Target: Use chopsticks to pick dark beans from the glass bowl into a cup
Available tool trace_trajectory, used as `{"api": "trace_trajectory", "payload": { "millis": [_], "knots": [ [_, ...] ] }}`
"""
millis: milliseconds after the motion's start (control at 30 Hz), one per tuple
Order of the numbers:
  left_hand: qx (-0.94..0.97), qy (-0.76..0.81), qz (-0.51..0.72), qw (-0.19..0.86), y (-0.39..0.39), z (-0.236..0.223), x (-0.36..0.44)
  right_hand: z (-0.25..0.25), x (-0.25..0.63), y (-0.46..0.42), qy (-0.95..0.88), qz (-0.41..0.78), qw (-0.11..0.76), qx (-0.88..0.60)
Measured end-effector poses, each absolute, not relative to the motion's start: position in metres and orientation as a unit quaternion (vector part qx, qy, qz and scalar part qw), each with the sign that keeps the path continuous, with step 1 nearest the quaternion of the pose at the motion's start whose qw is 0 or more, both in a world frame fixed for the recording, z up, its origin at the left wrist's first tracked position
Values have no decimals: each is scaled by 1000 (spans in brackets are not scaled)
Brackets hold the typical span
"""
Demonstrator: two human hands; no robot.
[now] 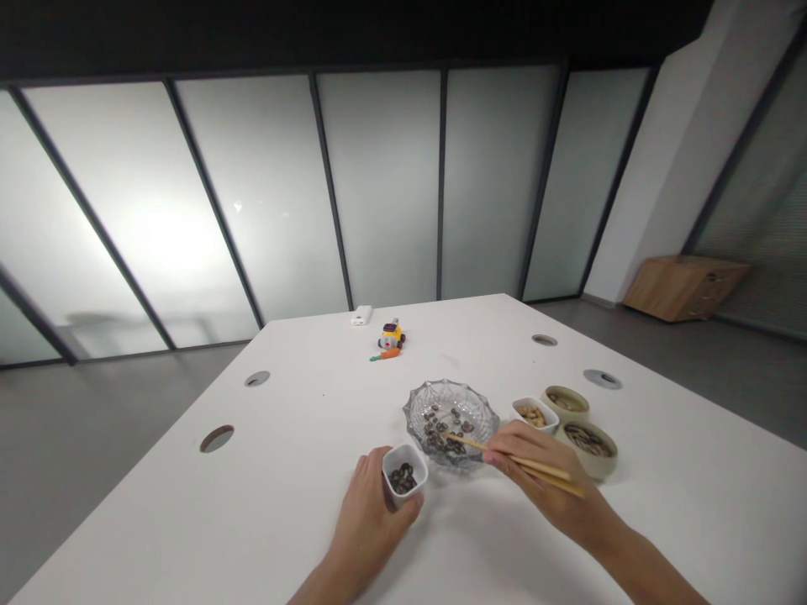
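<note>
My left hand (373, 512) is wrapped round a small white square cup (422, 476), tilted a little, with dark seeds (403, 479) inside. Just beyond it stands a clear cut-glass bowl (485, 407) with more dark seeds scattered in its bottom. In my right hand (548, 479) is a pair of wooden chopsticks (535, 464), their tips down among the seeds in the bowl. Whether a seed is between the tips I cannot tell. Right of the bowl is a white dish (552, 427) of pale brown pieces, partly behind my right hand.
Two beige round bowls, one farther (583, 412) and one nearer (605, 467), stand right of the white dish. A toy vehicle (392, 336), an orange and green toy carrot (386, 355) and a white box (361, 315) lie toward the far edge. Round holes pierce the white table (303, 504).
</note>
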State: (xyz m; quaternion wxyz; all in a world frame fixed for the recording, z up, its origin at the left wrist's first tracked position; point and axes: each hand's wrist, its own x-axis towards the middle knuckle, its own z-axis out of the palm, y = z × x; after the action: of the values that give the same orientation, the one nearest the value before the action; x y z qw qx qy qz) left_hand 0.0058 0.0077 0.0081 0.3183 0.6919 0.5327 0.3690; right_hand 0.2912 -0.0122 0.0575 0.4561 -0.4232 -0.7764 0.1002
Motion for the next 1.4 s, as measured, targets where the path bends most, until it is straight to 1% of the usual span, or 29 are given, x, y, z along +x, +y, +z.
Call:
{"api": "trace_trajectory", "payload": {
  "millis": [200, 300, 667, 967, 1167, 1400],
  "knots": [
    [695, 533, 361, 320, 9, 7, 6, 54, 289, -12, -757, 32, 517, -400],
    [699, 533, 353, 320, 9, 8, 6, 49, 288, -11, -746, 19, 534, -397],
    [717, 553, 297, 303, 6, 14, 5, 29, 286, -2, -754, 46, 513, -407],
    [718, 551, 298, 303, 6, 12, 5, 37, 282, -5, -772, 34, 494, -398],
    [725, 556, 287, 289, 8, 11, 5, 42, 283, -7, -761, -4, 514, -396],
    [723, 551, 293, 296, 7, 11, 4, 45, 283, -8, -760, -9, 501, -414]
  ]
}}
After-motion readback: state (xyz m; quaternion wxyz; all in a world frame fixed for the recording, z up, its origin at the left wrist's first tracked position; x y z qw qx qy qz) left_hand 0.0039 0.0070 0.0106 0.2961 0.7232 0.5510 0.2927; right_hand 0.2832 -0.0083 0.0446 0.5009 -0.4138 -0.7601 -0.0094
